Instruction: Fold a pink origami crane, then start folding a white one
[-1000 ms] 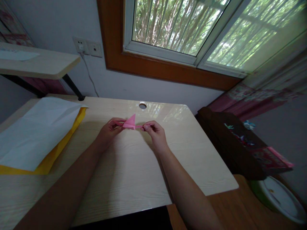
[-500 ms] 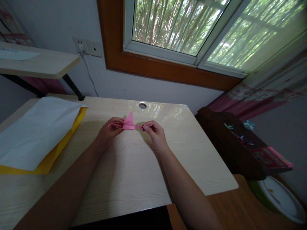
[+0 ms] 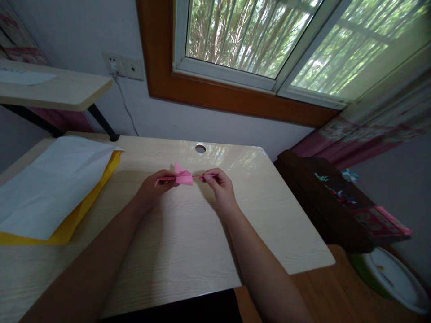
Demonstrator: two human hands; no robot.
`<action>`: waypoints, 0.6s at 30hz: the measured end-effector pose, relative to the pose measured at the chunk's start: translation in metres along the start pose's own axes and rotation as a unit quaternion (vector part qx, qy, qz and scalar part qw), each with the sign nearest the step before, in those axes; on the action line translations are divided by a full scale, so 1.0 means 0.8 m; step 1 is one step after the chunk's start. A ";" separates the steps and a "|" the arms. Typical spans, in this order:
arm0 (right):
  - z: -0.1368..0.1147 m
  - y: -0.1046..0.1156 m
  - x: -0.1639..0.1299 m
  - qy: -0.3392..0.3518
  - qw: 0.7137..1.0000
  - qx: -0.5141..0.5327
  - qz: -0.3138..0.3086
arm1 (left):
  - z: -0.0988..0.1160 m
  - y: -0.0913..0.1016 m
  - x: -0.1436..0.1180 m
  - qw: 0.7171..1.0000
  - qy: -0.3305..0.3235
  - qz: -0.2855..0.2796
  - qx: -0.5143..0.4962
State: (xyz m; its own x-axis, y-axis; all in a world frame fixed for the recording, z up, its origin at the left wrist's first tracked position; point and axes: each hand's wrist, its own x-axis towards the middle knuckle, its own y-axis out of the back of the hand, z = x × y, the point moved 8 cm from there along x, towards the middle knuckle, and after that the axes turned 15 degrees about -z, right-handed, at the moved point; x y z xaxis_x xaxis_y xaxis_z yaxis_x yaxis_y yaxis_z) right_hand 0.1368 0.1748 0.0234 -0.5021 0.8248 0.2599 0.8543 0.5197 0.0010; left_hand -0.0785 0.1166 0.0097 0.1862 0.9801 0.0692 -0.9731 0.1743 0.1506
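A: What are the two hands doing?

B: Both are pinched on one small folded pink paper figure (image 3: 183, 178), a little above the middle of the frame. The left hand (image 3: 153, 189) grips its left end, where a thin pink strip sticks out past the fingers. The right hand (image 3: 218, 187) nips the thin strip at its right end between thumb and fingertips. Neither hand is spread wide; both are curled tight on the paper.

A: Is the paper lying on the desk?

B: I cannot tell whether it touches. It sits low over the pale wooden desk (image 3: 188, 233), between the hands, with a small pointed flap standing up from its middle.

A: What else is on that desk?

B: At the left of the frame lies a large white sheet (image 3: 50, 179), on top of a yellow sheet (image 3: 72, 224) whose edge shows along the right and lower sides. Just above the paper figure there is a round cable hole (image 3: 200, 148) in the desktop.

A: And around the desk?

B: A window with a brown wooden frame (image 3: 215, 96) fills the top centre and right, with green trees behind it. Wall sockets (image 3: 124, 66) sit at the upper left, with a cable hanging from them. A second tabletop (image 3: 57, 92) juts in at the far upper left. At the right stands a dark box (image 3: 323, 202) with colourful things on it, and a white round lid (image 3: 397, 278) shows in the lower right corner.
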 end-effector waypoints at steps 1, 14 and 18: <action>0.000 0.001 0.000 0.002 1.000 -0.009 0.000 | 0.000 0.001 0.000 1.000 0.000 0.007 0.000; -0.037 -0.038 -0.008 0.114 0.911 -0.381 -0.107 | 0.015 0.000 -0.002 0.991 -0.080 -0.001 0.107; -0.037 -0.043 -0.010 0.121 0.902 -0.395 -0.127 | 0.020 -0.010 -0.002 0.989 -0.100 -0.028 0.104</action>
State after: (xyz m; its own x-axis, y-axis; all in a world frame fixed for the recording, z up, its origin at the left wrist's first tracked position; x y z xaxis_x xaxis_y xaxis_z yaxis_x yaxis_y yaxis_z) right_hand 0.1151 0.1439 0.0499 -0.7324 0.5793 0.3577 0.5934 0.2854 0.7527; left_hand -0.0692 0.1123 0.0238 0.2817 0.9274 0.2461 -0.9156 0.1831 0.3580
